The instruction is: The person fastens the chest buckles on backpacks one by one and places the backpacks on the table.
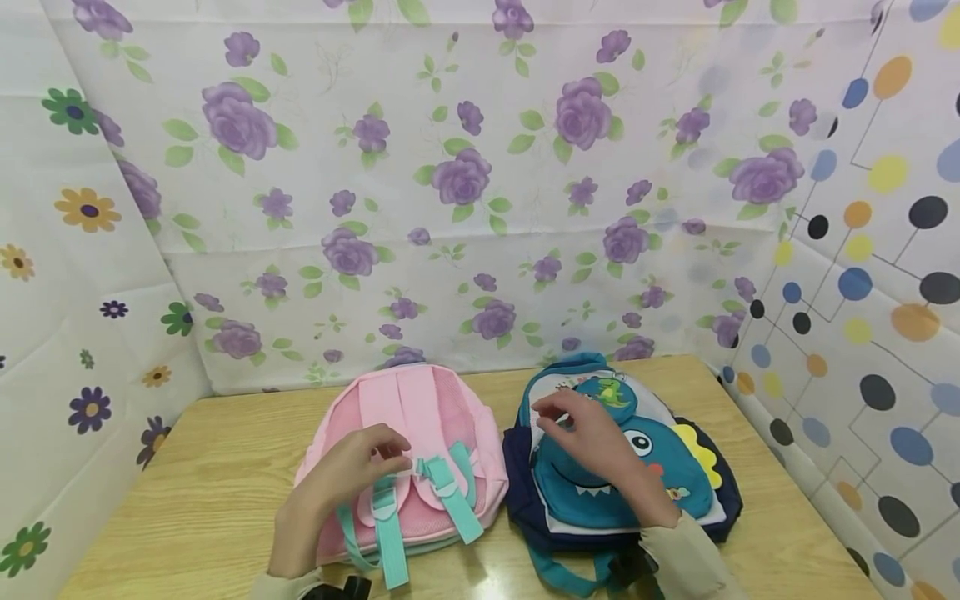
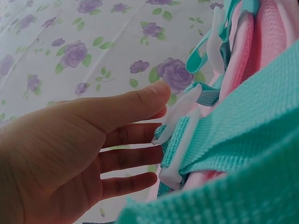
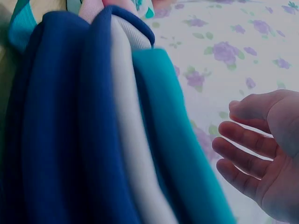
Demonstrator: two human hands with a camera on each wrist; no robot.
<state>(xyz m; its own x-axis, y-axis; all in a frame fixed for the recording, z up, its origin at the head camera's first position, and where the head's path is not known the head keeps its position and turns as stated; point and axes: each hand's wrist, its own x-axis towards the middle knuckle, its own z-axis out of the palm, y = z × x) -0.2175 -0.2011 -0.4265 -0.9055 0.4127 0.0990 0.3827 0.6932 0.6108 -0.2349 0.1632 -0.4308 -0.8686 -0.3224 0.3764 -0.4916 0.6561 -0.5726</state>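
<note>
A pink backpack [image 1: 397,408] lies on the table with its back panel and teal straps [image 1: 390,542] facing up. Over its left part hovers my left hand [image 1: 356,467], fingers loosely bent and holding nothing. The left wrist view shows that hand [image 2: 93,144] beside the white buckles [image 2: 180,154] of the teal straps. To the right lies a blue backpack [image 1: 555,496] with a dinosaur face on its front pocket. My right hand [image 1: 588,437] is above that pocket, its fingers relaxed and holding nothing; the right wrist view shows it [image 3: 261,154] apart from the bag's layered side [image 3: 98,121].
Both bags lie side by side on a wooden table [image 1: 202,483]. Behind it hangs a cloth with purple flowers [image 1: 465,183]. A daisy-print cloth [image 1: 82,317] stands on the left and a dotted cloth [image 1: 862,333] on the right.
</note>
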